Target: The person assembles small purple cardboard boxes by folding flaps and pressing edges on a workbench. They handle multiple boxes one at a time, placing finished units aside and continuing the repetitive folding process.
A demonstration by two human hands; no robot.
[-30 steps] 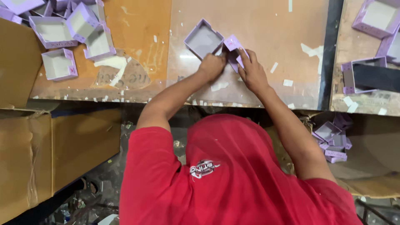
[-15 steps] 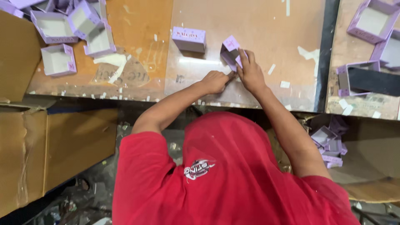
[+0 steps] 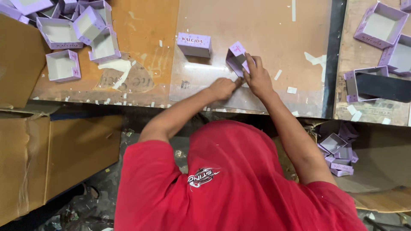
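Observation:
My right hand [image 3: 258, 78] grips a small open purple box [image 3: 236, 57], tilted on its side on the worn brown worktop [image 3: 274, 34]. Just left of it, my left hand [image 3: 221, 88] has its fingers closed, the fingertips pinched at the box's lower edge against my right thumb. I cannot tell whether anything is between them. A closed purple box [image 3: 195, 44] rests flat on the worktop, about a hand's width left of the held one.
Several open purple boxes [image 3: 64, 34] are piled at the top left, and more [image 3: 381, 19] lie at the top right. A black block [image 3: 379, 87] sits in a purple box. A brown carton [image 3: 55, 158] stands at the lower left. Purple box parts [image 3: 338, 149] lie below the table on the right.
The purple box that was between my hands now lies to the left on the worktop. My right hand holds another small box, and my left hand has moved in under it.

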